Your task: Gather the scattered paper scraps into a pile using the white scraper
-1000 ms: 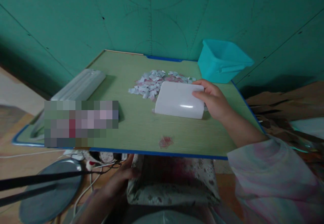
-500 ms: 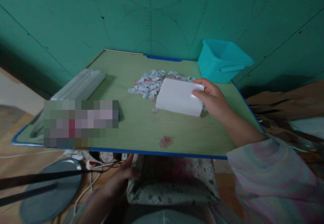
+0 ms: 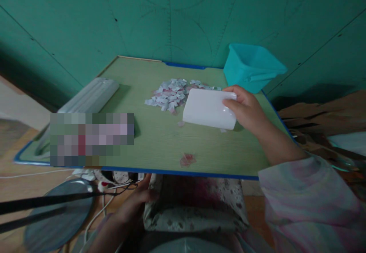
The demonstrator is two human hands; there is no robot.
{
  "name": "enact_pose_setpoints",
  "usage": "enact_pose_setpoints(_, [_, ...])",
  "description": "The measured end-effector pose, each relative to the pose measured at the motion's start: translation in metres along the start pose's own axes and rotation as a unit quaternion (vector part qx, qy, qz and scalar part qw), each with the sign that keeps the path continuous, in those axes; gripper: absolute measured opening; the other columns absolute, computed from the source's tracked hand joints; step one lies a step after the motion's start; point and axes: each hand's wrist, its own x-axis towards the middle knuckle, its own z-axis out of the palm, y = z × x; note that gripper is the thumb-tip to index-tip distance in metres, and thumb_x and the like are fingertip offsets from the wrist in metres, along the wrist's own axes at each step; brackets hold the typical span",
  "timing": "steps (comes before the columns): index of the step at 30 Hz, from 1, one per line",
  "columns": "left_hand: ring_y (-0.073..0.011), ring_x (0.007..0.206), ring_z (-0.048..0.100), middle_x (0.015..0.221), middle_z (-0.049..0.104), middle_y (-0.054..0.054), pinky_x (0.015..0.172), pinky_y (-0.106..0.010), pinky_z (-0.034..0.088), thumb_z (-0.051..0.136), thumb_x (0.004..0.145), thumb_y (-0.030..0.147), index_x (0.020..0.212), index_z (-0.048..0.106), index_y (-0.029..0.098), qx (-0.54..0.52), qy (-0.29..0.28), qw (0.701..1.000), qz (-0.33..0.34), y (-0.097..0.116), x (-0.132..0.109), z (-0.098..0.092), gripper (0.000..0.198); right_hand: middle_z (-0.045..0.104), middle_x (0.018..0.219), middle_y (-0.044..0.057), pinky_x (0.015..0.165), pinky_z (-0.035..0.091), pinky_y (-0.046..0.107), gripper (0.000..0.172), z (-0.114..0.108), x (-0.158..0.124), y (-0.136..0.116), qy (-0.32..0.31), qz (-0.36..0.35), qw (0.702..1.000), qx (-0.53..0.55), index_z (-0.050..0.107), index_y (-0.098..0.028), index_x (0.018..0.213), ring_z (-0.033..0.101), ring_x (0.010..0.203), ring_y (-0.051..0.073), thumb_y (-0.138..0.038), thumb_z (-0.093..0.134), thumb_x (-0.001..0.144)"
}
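My right hand (image 3: 241, 106) grips the right edge of a white rectangular sheet (image 3: 210, 108), thumb on top, over the green tabletop. Left of and behind the sheet lies a pile of small white and pinkish paper scraps (image 3: 170, 94), partly hidden by it. A few loose scraps lie around the sheet's near edge. Nearer the front edge is a small reddish scrap cluster (image 3: 187, 159). My left hand (image 3: 144, 192) is low, below the table's front edge, beside a spotted cloth bag (image 3: 197, 203); its fingers are mostly hidden.
A turquoise bin (image 3: 248, 70) stands at the table's back right corner. On the left lie a clear plastic-wrapped pack (image 3: 90, 94) and a blurred-out item (image 3: 94, 140). Below left are a round dark stool (image 3: 61, 215) and cables.
My right hand has moved slightly right with the white sheet, and more of the scraps near its lower edge now show. My left hand has stayed in place.
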Motion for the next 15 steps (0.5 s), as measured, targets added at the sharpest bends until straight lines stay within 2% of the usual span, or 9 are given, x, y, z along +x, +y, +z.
enact_pose_setpoints(3, [-0.0158, 0.061, 0.07, 0.063, 0.079, 0.012, 0.057, -0.022, 0.051, 0.07, 0.044, 0.002, 0.07, 0.078, 0.031, -0.082, -0.014, 0.996, -0.022, -0.002, -0.002, 0.005, 0.04, 0.062, 0.087, 0.002, 0.061, 0.044, 0.03, 0.019, -0.005, 0.002, 0.001, 0.038, -0.003, 0.999, -0.022, 0.058, -0.026, 0.095, 0.058, 0.081, 0.022, -0.029, 0.058, 0.076])
enact_pose_setpoints(8, [-0.0131, 0.055, 0.07, 0.062, 0.079, 0.013, 0.056, -0.02, 0.052, 0.071, 0.045, -0.002, 0.075, 0.078, 0.031, -0.126, -0.026, 0.991, -0.036, -0.007, -0.001, 0.0, 0.044, 0.061, 0.085, 0.002, 0.065, 0.045, 0.033, 0.017, -0.011, 0.007, 0.005, 0.052, 0.006, 0.998, -0.03, 0.057, -0.026, 0.093, 0.058, 0.082, 0.023, -0.027, 0.057, 0.076])
enact_pose_setpoints(11, [-0.02, 0.063, 0.074, 0.061, 0.078, 0.01, 0.065, -0.028, 0.057, 0.069, 0.048, 0.004, 0.08, 0.076, 0.03, -0.075, -0.038, 0.996, -0.024, -0.01, 0.001, -0.008, 0.042, 0.06, 0.086, 0.002, 0.066, 0.045, 0.034, 0.017, -0.015, 0.01, 0.008, 0.089, 0.007, 0.995, -0.04, 0.056, -0.026, 0.092, 0.057, 0.084, 0.024, -0.026, 0.058, 0.075])
enact_pose_setpoints(15, [-0.0287, 0.091, 0.077, 0.076, 0.082, 0.004, 0.089, -0.04, 0.057, 0.067, 0.051, 0.009, 0.091, 0.076, 0.029, -0.044, -0.058, 0.997, -0.018, -0.01, 0.001, -0.01, 0.046, 0.06, 0.086, 0.003, 0.065, 0.045, 0.035, 0.015, -0.015, 0.01, 0.008, 0.098, 0.012, 0.994, -0.037, 0.056, -0.028, 0.09, 0.058, 0.085, 0.025, -0.029, 0.057, 0.075])
